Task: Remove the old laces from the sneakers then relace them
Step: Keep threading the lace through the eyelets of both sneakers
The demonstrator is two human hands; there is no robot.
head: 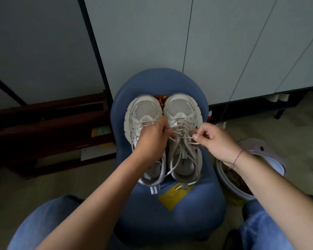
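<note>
Head view: the right sneaker (181, 109) and left sneaker (143, 110) sit side by side on a blue chair (170, 222). The left hand (152, 139), reaching across the left sneaker, grips the right sneaker's loose lace (179, 134). The right hand (213, 139) pinches it at that sneaker's right edge.

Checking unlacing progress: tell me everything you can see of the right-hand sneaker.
The right off-white mesh sneaker sits sole-down on the blue padded chair seat, toe pointing away from the person, beside its matching left sneaker. It has a mesh toe panel, smooth overlays and a chunky pale sole. Its cream lace is threaded but slack, with loose strands trailing past the heel. The right hand pinches one strand; the left hand grips lace at its inner side.
</note>
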